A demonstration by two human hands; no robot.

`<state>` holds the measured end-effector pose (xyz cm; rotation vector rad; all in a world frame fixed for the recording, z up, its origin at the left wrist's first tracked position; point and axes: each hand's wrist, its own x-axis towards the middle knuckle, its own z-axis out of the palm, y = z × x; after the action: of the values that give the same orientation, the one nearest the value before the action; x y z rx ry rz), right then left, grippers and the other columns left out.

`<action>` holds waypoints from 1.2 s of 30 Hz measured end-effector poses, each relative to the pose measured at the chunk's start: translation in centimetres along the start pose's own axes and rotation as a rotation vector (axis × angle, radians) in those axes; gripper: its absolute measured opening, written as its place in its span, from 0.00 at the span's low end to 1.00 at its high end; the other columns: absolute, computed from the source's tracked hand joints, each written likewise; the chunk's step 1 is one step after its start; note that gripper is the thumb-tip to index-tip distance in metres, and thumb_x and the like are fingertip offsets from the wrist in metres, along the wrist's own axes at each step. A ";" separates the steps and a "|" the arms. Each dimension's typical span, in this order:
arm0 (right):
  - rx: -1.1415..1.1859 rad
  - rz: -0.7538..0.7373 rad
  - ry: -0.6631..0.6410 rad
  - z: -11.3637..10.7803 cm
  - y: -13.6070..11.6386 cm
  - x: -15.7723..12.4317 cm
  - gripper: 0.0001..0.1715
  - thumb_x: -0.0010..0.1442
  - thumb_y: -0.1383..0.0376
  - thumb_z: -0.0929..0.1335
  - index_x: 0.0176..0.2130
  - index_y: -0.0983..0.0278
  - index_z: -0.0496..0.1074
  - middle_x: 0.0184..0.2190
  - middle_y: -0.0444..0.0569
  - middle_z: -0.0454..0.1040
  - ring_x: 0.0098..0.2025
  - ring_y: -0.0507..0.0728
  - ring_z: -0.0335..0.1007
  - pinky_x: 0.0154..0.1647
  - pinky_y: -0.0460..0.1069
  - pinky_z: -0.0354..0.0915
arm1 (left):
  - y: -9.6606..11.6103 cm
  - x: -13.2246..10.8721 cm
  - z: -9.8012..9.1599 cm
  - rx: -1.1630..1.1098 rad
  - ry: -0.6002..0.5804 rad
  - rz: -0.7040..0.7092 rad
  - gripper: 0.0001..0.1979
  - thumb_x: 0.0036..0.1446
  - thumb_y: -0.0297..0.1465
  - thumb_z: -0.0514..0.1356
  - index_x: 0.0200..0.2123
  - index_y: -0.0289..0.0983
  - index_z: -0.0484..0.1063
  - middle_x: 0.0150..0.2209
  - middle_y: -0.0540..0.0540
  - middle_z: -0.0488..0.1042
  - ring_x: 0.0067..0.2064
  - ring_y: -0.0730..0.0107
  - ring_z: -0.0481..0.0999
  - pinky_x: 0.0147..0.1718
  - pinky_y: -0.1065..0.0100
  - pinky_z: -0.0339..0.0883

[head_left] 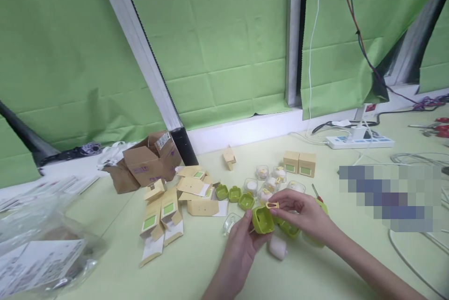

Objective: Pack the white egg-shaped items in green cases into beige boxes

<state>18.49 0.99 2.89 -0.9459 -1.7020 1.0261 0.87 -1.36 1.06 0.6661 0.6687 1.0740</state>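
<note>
My left hand (244,247) is closed around a small green case (263,220), its hollow side facing up. Just above its right edge, my right hand (303,213) pinches a small yellow loop (272,205). A white rounded piece (278,247) lies on the table below the hands. More green cases (246,201) stand in a row behind my left hand. Several clear cases with white pieces (251,187) sit beyond them. A clear empty-looking cover (231,223) is left of my left hand. Another green case (289,228) is partly hidden under my right hand.
Flattened and opened small cartons (171,211) lie to the left, before a brown cardboard box (154,160). Two closed cartons (299,164) stand behind. A power strip (359,142) and cables are at the back right. Plastic bags (45,253) lie at the far left.
</note>
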 end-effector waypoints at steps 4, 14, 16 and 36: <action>-0.340 -0.299 -0.081 -0.1 0.0 -0.4 0.07 0.58 0.63 0.67 0.38 0.60 0.74 0.38 0.50 0.69 0.41 0.56 0.68 0.40 0.51 0.67 | -0.1 -0.4 0.4 0.049 0.005 -0.004 0.17 0.59 0.38 0.54 0.42 0.31 0.72 0.42 0.40 0.75 0.41 0.68 0.74 0.43 0.66 0.68; -0.715 -0.467 -0.166 0.2 0.8 -0.7 0.08 0.60 0.67 0.64 0.36 0.63 0.73 0.40 0.53 0.69 0.42 0.58 0.67 0.38 0.53 0.64 | -0.9 -0.4 0.0 0.127 -0.025 -0.038 0.17 0.56 0.39 0.58 0.40 0.30 0.73 0.40 0.40 0.75 0.39 0.69 0.74 0.41 0.67 0.68; -0.723 -0.483 -0.163 0.4 0.7 -0.8 0.08 0.60 0.68 0.63 0.36 0.62 0.72 0.40 0.53 0.70 0.41 0.58 0.67 0.38 0.53 0.64 | -1.0 -0.5 0.0 0.113 -0.010 -0.038 0.15 0.54 0.38 0.60 0.38 0.31 0.74 0.37 0.42 0.76 0.37 0.70 0.75 0.39 0.68 0.69; -0.231 -0.251 -0.316 0.2 -1.6 -2.0 0.30 0.53 0.63 0.70 0.54 0.55 0.59 0.50 0.48 0.68 0.51 0.58 0.65 0.49 0.51 0.63 | -0.3 -1.2 0.5 0.309 -0.003 0.020 0.13 0.43 0.33 0.65 0.34 0.35 0.70 0.28 0.49 0.72 0.26 0.71 0.72 0.21 0.72 0.65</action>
<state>18.66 -1.48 3.71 -0.7126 -2.1773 0.8563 1.01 -2.64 1.29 0.9412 0.8355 0.9965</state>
